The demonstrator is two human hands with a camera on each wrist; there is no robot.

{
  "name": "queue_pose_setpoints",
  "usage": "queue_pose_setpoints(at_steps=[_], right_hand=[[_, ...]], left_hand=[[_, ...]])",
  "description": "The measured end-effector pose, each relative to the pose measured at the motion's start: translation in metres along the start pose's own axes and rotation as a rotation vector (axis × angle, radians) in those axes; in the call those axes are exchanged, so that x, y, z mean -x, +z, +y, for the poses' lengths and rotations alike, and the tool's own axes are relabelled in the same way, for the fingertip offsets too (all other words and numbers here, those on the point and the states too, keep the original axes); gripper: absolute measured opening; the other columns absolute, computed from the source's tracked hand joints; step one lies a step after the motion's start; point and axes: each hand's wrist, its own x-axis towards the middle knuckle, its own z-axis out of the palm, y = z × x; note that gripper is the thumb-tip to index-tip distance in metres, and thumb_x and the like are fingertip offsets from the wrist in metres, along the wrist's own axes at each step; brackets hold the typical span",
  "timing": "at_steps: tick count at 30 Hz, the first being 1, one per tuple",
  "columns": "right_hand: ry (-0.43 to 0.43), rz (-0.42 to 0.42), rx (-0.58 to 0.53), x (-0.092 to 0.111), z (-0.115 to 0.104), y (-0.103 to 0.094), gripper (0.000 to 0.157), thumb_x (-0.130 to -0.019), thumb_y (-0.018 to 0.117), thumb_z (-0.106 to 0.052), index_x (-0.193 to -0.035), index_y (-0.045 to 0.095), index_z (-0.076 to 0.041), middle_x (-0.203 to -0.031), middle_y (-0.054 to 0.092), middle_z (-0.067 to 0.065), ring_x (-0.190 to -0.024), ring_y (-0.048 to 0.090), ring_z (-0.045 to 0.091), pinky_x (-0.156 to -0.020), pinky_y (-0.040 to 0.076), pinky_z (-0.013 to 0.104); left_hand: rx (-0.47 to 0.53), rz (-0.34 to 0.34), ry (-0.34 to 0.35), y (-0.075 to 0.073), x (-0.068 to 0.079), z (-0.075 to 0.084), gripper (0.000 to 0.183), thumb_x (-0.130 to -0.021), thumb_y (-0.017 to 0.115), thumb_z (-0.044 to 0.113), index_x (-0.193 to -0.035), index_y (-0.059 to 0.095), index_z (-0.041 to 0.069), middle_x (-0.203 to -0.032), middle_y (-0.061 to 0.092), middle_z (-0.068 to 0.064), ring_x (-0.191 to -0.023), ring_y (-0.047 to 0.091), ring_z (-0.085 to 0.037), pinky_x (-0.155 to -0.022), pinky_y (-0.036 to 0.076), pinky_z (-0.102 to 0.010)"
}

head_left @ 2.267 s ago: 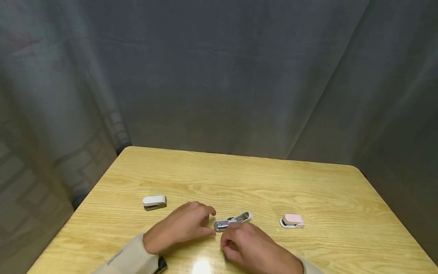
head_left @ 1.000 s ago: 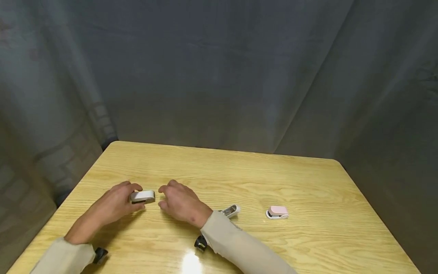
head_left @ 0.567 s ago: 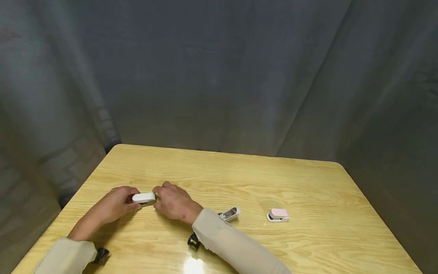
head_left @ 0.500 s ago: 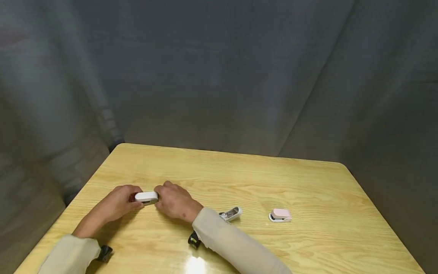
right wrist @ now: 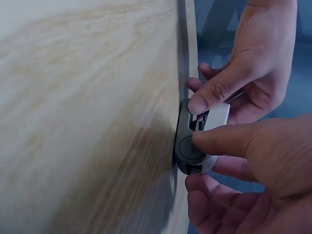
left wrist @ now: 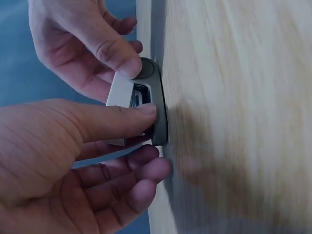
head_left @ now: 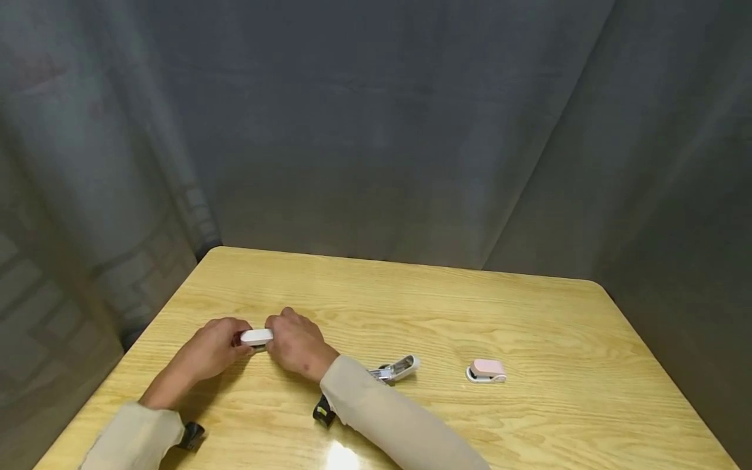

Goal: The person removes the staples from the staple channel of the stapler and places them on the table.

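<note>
A small stapler [head_left: 256, 337] with a white top and grey base sits at the left of the table, between both hands. My left hand [head_left: 214, 349] pinches its front end, the thumb on the grey base [left wrist: 158, 127] in the left wrist view. At the round hinge end, my right hand [head_left: 296, 343] pinches it with thumb and fingers. The right wrist view shows the stapler's white top [right wrist: 218, 116] raised a little from the base, with the metal inside visible. A second stapler [head_left: 393, 371], swung wide open with its metal channel bare, lies partly behind the right sleeve.
A pink and white stapler [head_left: 487, 370] lies on the right part of the wooden table [head_left: 552, 418]. The right sleeve [head_left: 390, 414] crosses the table's front middle. A grey curtain [head_left: 376, 130] hangs behind the table.
Both hands have come from the opened stapler at the middle to the white-topped one at the left. The left hand took hold first, then the right closed on its other end.
</note>
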Motion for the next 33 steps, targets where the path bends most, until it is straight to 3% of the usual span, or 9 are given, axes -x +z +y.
queue_pose_setpoints(at_steps=[9,20,33], right_hand=[[-0.03,-0.022,-0.035,0.011,0.014,-0.018,0.005,-0.094,0.074,-0.016,-0.1,0.073,-0.017,-0.083,0.054,-0.008,-0.075,0.049,0.008,-0.063,0.042,0.023],[-0.004,-0.058,-0.034,0.031,0.041,-0.043,0.006,-0.094,0.077,-0.017,-0.093,0.073,-0.012,-0.081,0.057,-0.005,-0.073,0.05,0.012,-0.061,0.042,0.025],[0.051,-0.088,-0.062,0.04,0.05,-0.044,0.013,-0.09,0.079,-0.009,-0.101,0.076,-0.013,-0.095,0.067,-0.005,-0.082,0.053,0.011,-0.071,0.046,0.026]], left_hand=[[0.012,0.003,0.046,0.002,-0.006,0.018,0.014,-0.086,0.08,0.0,-0.087,0.07,0.009,-0.077,0.057,0.005,-0.068,0.048,-0.012,-0.059,0.042,-0.03],[0.009,-0.049,0.129,0.013,-0.029,0.047,0.015,-0.088,0.079,0.001,-0.084,0.068,0.011,-0.074,0.054,0.005,-0.065,0.047,-0.011,-0.058,0.041,-0.029],[0.03,-0.08,0.137,0.026,-0.034,0.059,0.015,-0.086,0.081,0.001,-0.084,0.07,0.011,-0.075,0.057,0.006,-0.065,0.048,-0.01,-0.06,0.042,-0.029]])
